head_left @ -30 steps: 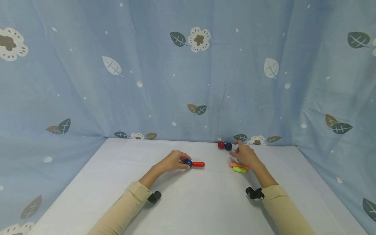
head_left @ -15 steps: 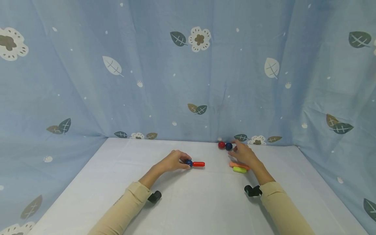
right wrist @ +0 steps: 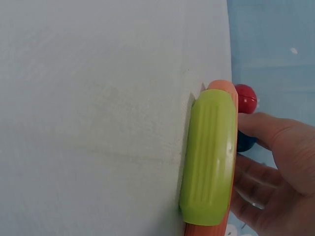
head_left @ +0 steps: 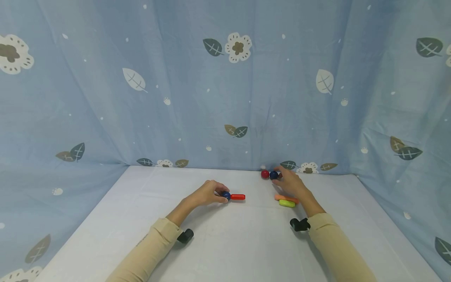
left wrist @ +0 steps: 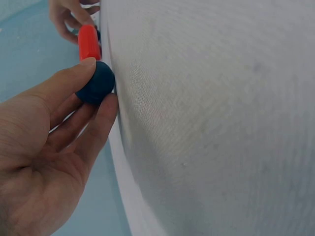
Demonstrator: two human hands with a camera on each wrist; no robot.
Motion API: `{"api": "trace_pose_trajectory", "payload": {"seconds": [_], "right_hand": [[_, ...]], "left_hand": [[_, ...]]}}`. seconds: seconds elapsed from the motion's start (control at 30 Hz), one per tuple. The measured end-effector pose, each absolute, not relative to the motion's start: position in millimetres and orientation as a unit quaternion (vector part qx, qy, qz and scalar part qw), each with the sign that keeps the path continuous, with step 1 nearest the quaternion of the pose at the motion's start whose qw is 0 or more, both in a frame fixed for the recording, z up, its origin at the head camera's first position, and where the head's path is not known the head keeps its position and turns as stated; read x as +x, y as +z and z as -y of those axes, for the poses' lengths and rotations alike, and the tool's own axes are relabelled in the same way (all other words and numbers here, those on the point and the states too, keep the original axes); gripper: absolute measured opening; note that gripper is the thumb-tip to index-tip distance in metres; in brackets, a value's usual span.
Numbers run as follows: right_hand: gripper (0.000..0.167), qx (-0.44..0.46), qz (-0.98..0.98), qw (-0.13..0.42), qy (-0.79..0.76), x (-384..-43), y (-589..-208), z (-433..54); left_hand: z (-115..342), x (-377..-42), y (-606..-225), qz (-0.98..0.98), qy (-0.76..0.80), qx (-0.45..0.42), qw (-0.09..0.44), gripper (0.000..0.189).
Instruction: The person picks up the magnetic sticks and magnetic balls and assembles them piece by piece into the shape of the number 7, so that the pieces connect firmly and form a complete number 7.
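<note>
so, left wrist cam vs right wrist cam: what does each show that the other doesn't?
Only left wrist: the left hand, the blue ball it pinches, and the red stick at that ball.

Only right wrist: the green stick, the orange stick mostly covered by it, and the red ball.

Both: the right hand, white table and blue curtain.

Unsure: right wrist shows a second blue ball; left wrist has only a dark patch near that hand.

Head view faces forward-down from afar; close wrist views look along the same tabletop [head_left: 239,243].
</note>
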State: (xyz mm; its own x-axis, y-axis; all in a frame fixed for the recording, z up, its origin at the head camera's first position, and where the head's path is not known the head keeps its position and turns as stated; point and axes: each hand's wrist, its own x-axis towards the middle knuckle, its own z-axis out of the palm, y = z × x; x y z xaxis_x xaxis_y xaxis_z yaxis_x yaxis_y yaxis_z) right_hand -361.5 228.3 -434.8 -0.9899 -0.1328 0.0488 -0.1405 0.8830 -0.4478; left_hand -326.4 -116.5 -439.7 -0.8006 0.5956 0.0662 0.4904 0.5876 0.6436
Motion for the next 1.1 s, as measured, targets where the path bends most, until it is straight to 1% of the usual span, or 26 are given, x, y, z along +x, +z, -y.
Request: {"api": "trace_pose_trajectory", "payload": {"seconds": [0.17, 0.5, 0.8, 1.1], "right_hand": [[0.052, 0.076, 0.97, 0.02, 0.229, -362.3, -435.0, -227.5], [0.045, 0.066, 0.972, 0.026, 0.224, -364.4, -436.3, -226.3], [0.045, 0.064, 0.972, 0.036, 0.223, -366.9, -441.2, -229.2], [0.045, 0.04, 0.973, 0.028, 0.227, -367.8, -442.7, -227.9]], "left_hand": [[116.5, -325.8, -439.9, -0.889, 0.334, 0.302, 0.079, 0.03], [116.8, -326.0, -442.1, -0.89, 0.331, 0.305, 0.077, 0.031], [116.9, -325.6, -440.6, -0.888, 0.336, 0.306, 0.071, 0.033], [117.5, -325.5, -441.5, -0.889, 0.337, 0.301, 0.075, 0.032]]}}
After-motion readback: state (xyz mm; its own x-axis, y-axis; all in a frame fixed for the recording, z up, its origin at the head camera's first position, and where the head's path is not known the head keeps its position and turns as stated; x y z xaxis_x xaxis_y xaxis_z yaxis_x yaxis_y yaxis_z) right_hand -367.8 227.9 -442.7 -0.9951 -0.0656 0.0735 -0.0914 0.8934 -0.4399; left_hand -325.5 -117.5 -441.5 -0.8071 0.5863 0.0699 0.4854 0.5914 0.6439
